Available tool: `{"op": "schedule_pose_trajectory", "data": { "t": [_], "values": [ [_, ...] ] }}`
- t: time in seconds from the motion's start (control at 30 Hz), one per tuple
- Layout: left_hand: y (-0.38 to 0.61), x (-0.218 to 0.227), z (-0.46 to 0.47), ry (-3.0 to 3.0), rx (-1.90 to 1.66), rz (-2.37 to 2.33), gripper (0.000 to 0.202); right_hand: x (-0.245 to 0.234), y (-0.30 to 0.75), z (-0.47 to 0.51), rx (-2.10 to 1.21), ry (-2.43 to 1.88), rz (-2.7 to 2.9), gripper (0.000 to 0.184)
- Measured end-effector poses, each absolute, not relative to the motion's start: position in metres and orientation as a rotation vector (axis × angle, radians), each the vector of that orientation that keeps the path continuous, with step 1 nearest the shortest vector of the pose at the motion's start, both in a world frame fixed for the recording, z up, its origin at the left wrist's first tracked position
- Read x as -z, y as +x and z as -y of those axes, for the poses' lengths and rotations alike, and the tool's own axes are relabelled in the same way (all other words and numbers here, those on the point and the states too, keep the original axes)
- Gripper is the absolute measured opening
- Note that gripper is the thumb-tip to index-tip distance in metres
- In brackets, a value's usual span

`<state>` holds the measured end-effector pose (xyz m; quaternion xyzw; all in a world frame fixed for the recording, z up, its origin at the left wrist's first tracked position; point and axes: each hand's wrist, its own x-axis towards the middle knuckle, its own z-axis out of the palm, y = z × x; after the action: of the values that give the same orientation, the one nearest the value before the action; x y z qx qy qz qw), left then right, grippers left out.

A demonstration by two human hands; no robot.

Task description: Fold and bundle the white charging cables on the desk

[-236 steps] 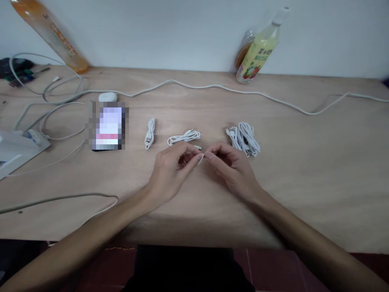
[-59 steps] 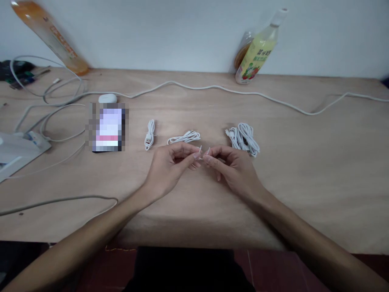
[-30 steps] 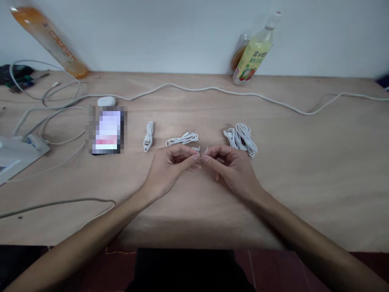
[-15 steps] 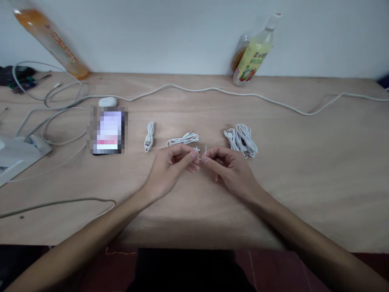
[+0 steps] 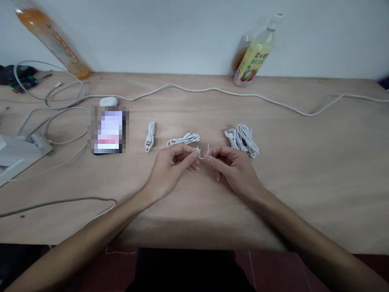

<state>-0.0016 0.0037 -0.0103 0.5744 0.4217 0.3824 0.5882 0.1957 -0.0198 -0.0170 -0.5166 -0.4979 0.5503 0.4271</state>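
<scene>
My left hand (image 5: 176, 164) and my right hand (image 5: 231, 164) face each other above the wooden table. Between their pinched fingertips runs a short, thin white twist tie (image 5: 201, 157), one end gripped by each hand. Its free ends stick up past the fingers. Just beyond my left fingertips lies a folded white cable (image 5: 184, 139), its near part partly hidden by that hand. A bundled white USB cable (image 5: 150, 137) rests further left. Several coiled white cables (image 5: 246, 138) sit in a pile behind my right hand.
A phone (image 5: 109, 132) and a white earphone case (image 5: 108, 101) lie at the left, near loose cords and a white power strip (image 5: 21, 158). One long white cord (image 5: 212, 89) crosses the back. An orange bottle (image 5: 51, 44) and a yellow-labelled bottle (image 5: 255, 54) lean against the wall.
My right hand has drawn slightly right, so the gap between the fingertips is a little wider. Both hands keep their pinch on the twist tie.
</scene>
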Motion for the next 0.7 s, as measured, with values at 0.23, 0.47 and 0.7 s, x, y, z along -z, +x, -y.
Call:
{"op": "schedule_pose_trajectory", "data": {
  "t": [0.23,0.47,0.7],
  "values": [
    [-0.0015,0.0103,-0.004,1.353,-0.888,-0.976,0.015,0.017,0.1961,0.0194,-1.365,-1.293,1.233,0.034],
    [-0.002,0.0085,-0.0052,1.359,-0.901,-0.999,0.014,0.0204,0.195,0.0197,-1.391,-1.29,1.145,0.037],
    [-0.0035,0.0109,-0.0062,1.362,-0.885,-1.014,0.018,0.0216,0.1937,0.0203,-1.429,-1.251,1.178,0.034]
  ]
}}
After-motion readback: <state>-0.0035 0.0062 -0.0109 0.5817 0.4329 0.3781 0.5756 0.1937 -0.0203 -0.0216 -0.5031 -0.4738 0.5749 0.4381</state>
